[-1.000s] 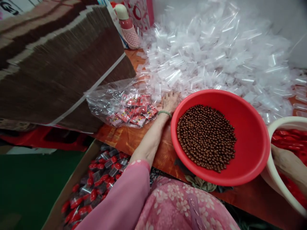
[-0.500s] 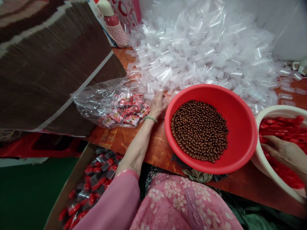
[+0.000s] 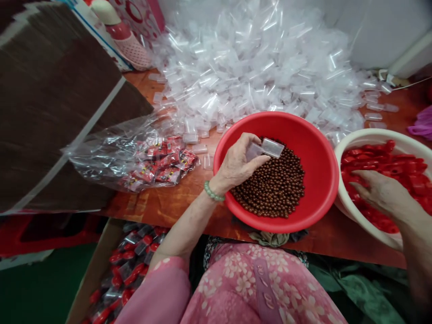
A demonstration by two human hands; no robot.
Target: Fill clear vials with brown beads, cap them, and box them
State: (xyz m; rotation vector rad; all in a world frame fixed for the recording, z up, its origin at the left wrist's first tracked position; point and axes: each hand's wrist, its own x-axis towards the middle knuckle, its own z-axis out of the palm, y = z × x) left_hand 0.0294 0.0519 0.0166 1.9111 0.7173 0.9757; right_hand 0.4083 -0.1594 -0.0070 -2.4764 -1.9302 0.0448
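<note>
Over the red basin (image 3: 320,180) my left hand (image 3: 234,164) is closed on small clear plastic cases; one clear case (image 3: 273,148) sticks out past the fingertips and another seems to lie against the fingers. Below it, small round brown balls (image 3: 270,189) fill part of the basin. My right hand (image 3: 381,191) reaches into the white tub (image 3: 344,198), over shiny red plastic pieces (image 3: 405,168). Its fingers look apart, and I see nothing held between them.
A large heap of clear plastic cases (image 3: 256,67) covers the back of the table. To the left lie a bag of red packets (image 3: 158,162) and a strapped brown stack (image 3: 67,103). A bottle (image 3: 124,33) stands behind. Below is a box of red-capped cases (image 3: 128,265).
My left hand has moved right from the edge of the clear heap to above the red basin, now with clear cases in it. My right hand stays in the white tub. The view has shifted.
</note>
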